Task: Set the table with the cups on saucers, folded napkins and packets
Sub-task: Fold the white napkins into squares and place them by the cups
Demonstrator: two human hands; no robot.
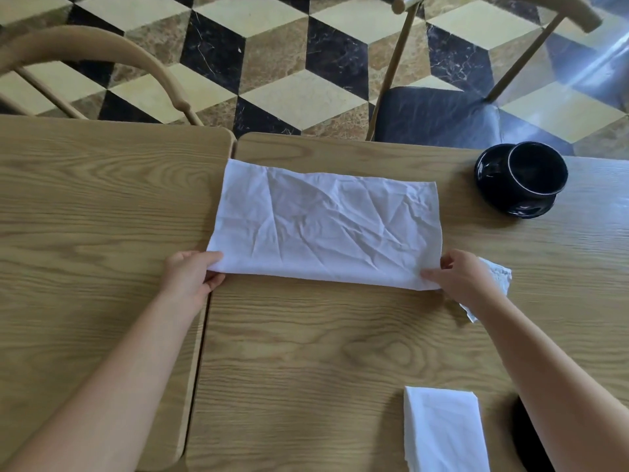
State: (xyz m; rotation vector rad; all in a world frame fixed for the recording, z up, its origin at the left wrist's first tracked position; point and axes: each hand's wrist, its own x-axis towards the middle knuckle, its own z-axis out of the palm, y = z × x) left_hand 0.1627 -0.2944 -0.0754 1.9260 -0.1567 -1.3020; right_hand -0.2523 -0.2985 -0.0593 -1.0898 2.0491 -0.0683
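A white cloth napkin (323, 223), folded into a wide creased rectangle, lies flat across the wooden table (306, 352). My left hand (190, 277) pinches its near left corner. My right hand (466, 277) pinches its near right corner. A white packet (497, 274) peeks out from under my right hand. At the far right a black cup (536, 172) stands on a black saucer (510, 206). A second napkin (442, 434), folded small, rests near the front edge under my right forearm.
A second table (85, 206) butts against the left side with a narrow seam between them. One wooden chair (102, 59) stands beyond the far left edge, another with a dark cushion (439, 117) at far right. A dark object (531, 437) sits by the front right edge.
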